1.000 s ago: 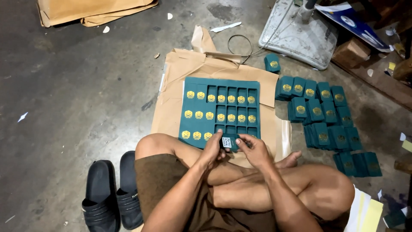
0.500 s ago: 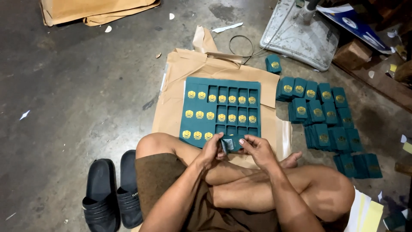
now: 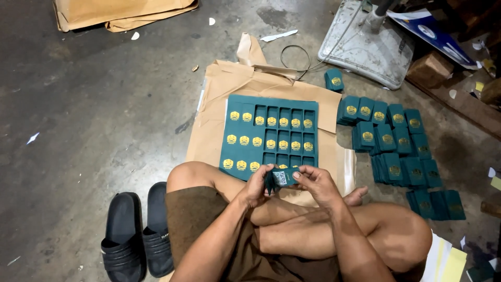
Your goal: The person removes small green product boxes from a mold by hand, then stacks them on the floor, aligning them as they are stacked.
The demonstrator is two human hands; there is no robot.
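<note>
Both hands are pinching one small dark green card point(image 3: 282, 178) right above the crossed legs, left hand point(image 3: 255, 187) curled on its left edge, right hand point(image 3: 313, 184) with fingers pressed along the top. The card's got a pale printed patch facing up. The green sheet point(image 3: 269, 137) with gold emblems sits at 12 o'clock, card stacks point(image 3: 394, 151) at 2 o'clock.

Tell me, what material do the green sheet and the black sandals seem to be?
The green sheet looks like matte printed card: flat, thin, with rectangular cut-outs and gold emblems. The black sandals look like moulded rubber or foam, with a dull sheen; which of the two is unclear.
</note>
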